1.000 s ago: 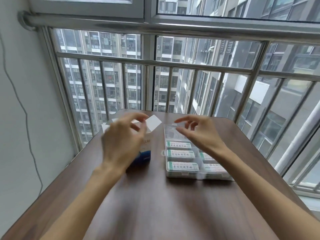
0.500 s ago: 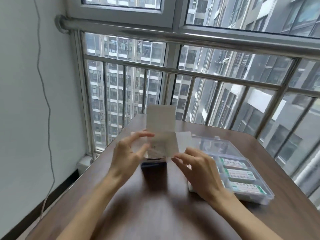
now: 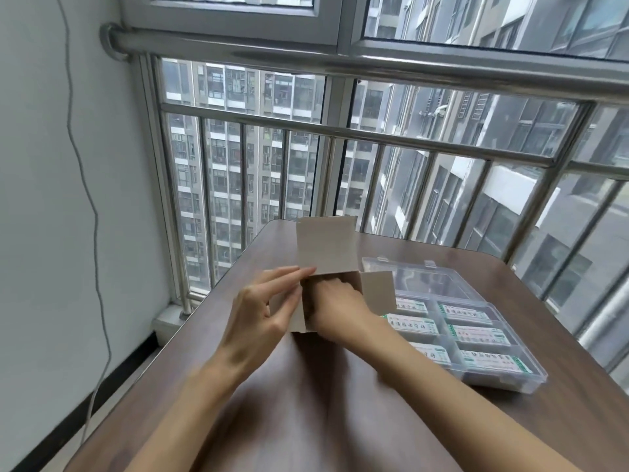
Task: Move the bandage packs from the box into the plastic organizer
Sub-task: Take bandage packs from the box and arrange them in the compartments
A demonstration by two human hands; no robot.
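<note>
— Where is the box now, and what do the hands do with it?

— It stands on the brown table, near the far edge, with its top flaps open: one flap stands upright at the back and one leans out to the right. The left hand holds the left side of the box, the thumb and forefinger pinching the edge at the opening. The right hand is pushed down into the opening. Its fingers are hidden inside, so I cannot tell if they are curled around something or straight.

— And half a second ago?

— Then both hands were outside the box, at the flaps. Now the right hand has gone inside, and the left has closed on the side wall.

— Where are the bandage packs?

— The ones I can see lie in the plastic organizer, just to the right of the box, white with green print, one in each compartment, in two columns. The clear lid lies open flat behind it. Any pack within the box is hidden by the hand.

— Has the organizer moved?

— It seems in the same place; the camera has turned a little.
</note>
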